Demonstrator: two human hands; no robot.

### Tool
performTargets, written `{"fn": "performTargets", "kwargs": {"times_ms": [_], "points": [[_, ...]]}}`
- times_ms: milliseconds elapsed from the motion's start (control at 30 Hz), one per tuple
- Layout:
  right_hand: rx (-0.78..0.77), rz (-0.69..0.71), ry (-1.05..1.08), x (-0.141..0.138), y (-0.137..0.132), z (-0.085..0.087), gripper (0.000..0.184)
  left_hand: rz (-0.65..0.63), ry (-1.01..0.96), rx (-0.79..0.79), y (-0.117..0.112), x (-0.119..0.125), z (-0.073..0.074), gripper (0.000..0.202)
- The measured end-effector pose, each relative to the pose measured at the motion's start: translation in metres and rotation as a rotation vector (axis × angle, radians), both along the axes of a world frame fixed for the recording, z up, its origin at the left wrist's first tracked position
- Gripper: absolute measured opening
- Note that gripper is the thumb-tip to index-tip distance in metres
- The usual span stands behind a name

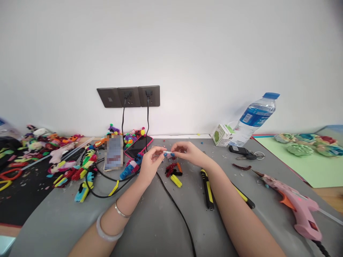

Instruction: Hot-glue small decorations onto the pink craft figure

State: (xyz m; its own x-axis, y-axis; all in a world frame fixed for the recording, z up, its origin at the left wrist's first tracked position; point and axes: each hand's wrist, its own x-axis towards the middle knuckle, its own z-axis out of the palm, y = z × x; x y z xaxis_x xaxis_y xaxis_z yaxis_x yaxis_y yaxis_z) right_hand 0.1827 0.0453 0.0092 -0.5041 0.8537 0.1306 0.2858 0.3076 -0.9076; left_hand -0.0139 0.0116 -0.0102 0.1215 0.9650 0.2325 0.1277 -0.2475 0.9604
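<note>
Both my hands meet over the middle of the grey mat. My left hand (152, 161) pinches one end of a small, thin, whitish piece (167, 152), too small to name for certain. At its other end my right hand (187, 152) closes thumb and fingers on it. Just below lie red, orange and black fuzzy pieces (173, 169) and a folded yellow fuzzy stick (176, 180). A black-and-yellow handled tool (207, 189) rests beside my right forearm, which partly covers another such handle (244, 196).
A pink glue gun (297, 203) lies at right, near keys (250, 154). Behind stand a water bottle (255, 116) and a small box (223, 135). Colourful fuzzy figures (87, 164), a phone (113, 153) and black cables (174, 203) occupy the left and centre. Orange-handled scissors (10, 174) are far left.
</note>
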Motion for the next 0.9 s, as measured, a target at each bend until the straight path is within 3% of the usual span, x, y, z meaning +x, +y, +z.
{"fn": "performTargets", "kwargs": {"times_ms": [133, 300, 433, 533, 767, 833, 900], "points": [[0.08, -0.066, 0.028, 0.003, 0.004, -0.003, 0.011, -0.008, -0.038, 0.005, 0.004, 0.0, -0.005, 0.016], [0.07, -0.064, 0.03, 0.003, 0.005, -0.006, 0.009, -0.019, -0.015, 0.02, 0.005, 0.003, -0.011, 0.017], [0.119, -0.076, -0.109, 0.003, 0.001, -0.003, 0.009, -0.017, 0.03, 0.051, 0.005, 0.003, -0.012, 0.014], [0.201, -0.138, -0.24, 0.01, -0.01, 0.015, 0.017, 0.017, 0.028, 0.074, 0.007, 0.0, -0.012, 0.014], [0.331, -0.336, -0.32, 0.049, -0.075, 0.09, 0.017, 0.095, -0.025, 0.134, 0.012, -0.005, -0.014, 0.013], [0.276, -0.45, -0.387, 0.072, -0.102, 0.098, 0.024, 0.101, -0.036, 0.139, 0.012, -0.006, -0.015, 0.013], [0.135, -0.608, -0.485, 0.105, -0.128, 0.09, 0.031, 0.107, -0.042, 0.146, 0.013, -0.005, -0.017, 0.013]]}}
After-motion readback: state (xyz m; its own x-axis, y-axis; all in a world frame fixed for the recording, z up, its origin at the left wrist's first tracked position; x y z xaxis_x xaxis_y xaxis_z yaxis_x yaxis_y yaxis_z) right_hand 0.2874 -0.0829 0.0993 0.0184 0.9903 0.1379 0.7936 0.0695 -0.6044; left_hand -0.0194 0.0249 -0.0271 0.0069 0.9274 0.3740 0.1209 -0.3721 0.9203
